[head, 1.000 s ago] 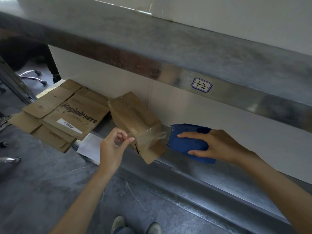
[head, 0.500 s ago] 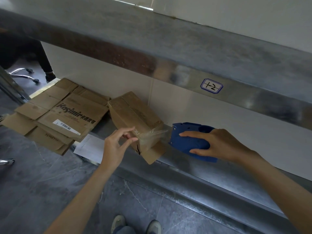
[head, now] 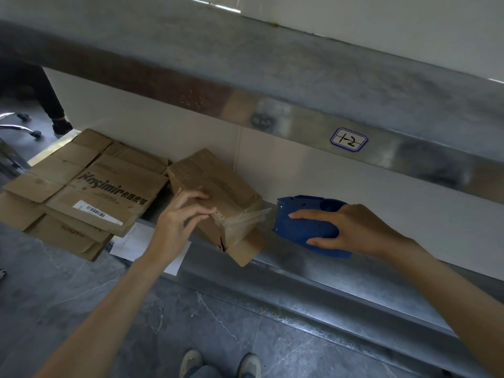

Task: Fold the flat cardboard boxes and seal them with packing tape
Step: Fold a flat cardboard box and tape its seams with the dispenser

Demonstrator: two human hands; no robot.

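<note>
A small folded cardboard box point(head: 218, 186) lies tilted on a low metal ledge point(head: 341, 279). My left hand point(head: 180, 216) rests on the box's near side, fingers bent against the cardboard. My right hand point(head: 351, 230) grips a blue tape dispenser point(head: 305, 222) just right of the box. A strip of clear tape point(head: 245, 216) stretches from the dispenser onto the box's end, where one flap point(head: 248, 249) hangs open.
A stack of flat cardboard boxes point(head: 81, 192) lies on the ledge to the left, over white paper point(head: 136, 244). A metal shelf point(head: 272, 77) with a label "1-2" point(head: 348, 139) overhangs. Chair casters point(head: 24, 126) stand far left; my shoes point(head: 218, 364) are on the grey floor.
My left hand has moved up and to the right from beside the box onto its side. The right hand and the dispenser have stayed nearly in place.
</note>
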